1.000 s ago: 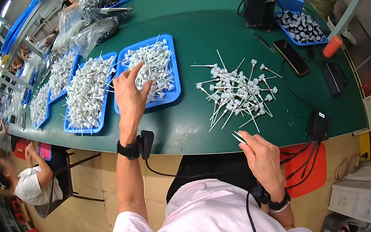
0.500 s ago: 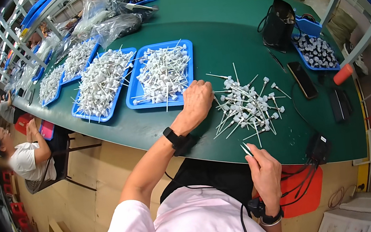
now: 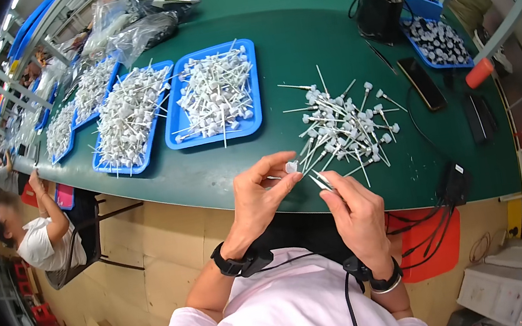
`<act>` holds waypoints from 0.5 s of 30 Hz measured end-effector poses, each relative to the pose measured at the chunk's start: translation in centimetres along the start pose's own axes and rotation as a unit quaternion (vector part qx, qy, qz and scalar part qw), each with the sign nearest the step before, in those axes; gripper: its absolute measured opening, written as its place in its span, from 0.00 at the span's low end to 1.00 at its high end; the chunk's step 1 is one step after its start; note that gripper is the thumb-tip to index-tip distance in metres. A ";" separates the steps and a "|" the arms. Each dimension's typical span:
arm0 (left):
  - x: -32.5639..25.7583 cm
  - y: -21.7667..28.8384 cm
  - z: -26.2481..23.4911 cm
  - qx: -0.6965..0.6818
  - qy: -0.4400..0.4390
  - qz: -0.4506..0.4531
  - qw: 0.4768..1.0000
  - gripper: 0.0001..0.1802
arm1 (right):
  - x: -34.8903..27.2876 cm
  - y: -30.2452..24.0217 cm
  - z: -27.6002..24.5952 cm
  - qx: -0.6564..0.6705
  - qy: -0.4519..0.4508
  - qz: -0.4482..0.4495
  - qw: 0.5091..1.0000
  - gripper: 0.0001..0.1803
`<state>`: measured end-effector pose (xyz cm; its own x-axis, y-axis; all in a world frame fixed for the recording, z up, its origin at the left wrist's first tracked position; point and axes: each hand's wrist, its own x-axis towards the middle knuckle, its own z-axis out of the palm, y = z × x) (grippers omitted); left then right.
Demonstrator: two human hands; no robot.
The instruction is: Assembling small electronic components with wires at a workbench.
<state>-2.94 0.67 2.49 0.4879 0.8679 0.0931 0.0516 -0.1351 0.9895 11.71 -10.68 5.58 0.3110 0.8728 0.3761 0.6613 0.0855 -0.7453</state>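
Note:
My left hand (image 3: 261,191) pinches a small white plastic piece, which looks like a pump head (image 3: 291,167), between thumb and fingertips. Close beside it, my right hand (image 3: 357,210) grips pale-tipped tweezers (image 3: 319,182), the points directed toward the left hand's fingers. Both hands are held over the near edge of the table. Just beyond them lies a loose pile of white pump heads with thin tubes (image 3: 343,125). Left of the pile, a blue tray (image 3: 255,89) is heaped with more of the same pieces.
More filled blue trays (image 3: 150,154) stand farther left on the green table (image 3: 295,29). A phone (image 3: 421,84), a black bag (image 3: 379,5) and a tray of dark-and-white parts (image 3: 437,42) are at the right. Black cables (image 3: 450,187) hang off the edge. A person (image 3: 49,235) sits at left.
My left hand has come from the blue tray back toward my body, now with a pump head in it. My right hand has moved slightly up and left with the tweezers to meet it.

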 end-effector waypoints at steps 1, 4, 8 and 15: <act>0.0 -0.1 0.0 -0.030 -0.016 -0.022 0.999 0.18 | 0.1 0.0 0.2 -0.008 -0.001 -0.004 1.000 0.14; 0.2 -0.1 0.0 -0.109 -0.055 -0.084 0.989 0.15 | 0.2 -0.2 0.4 -0.035 0.004 -0.015 0.999 0.13; 0.1 -0.1 0.0 -0.174 -0.082 -0.122 0.974 0.16 | 0.0 -0.3 0.5 -0.064 -0.016 -0.016 0.998 0.13; -0.6 0.0 0.0 -0.225 -0.098 -0.160 0.956 0.16 | -0.2 -0.3 0.6 -0.105 -0.031 -0.002 0.994 0.11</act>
<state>-3.24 0.16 2.43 0.6665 0.7179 -0.2008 -0.1332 0.3797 0.9155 11.01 -10.56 5.42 0.2691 0.9012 0.3397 0.7923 -0.0066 -0.6101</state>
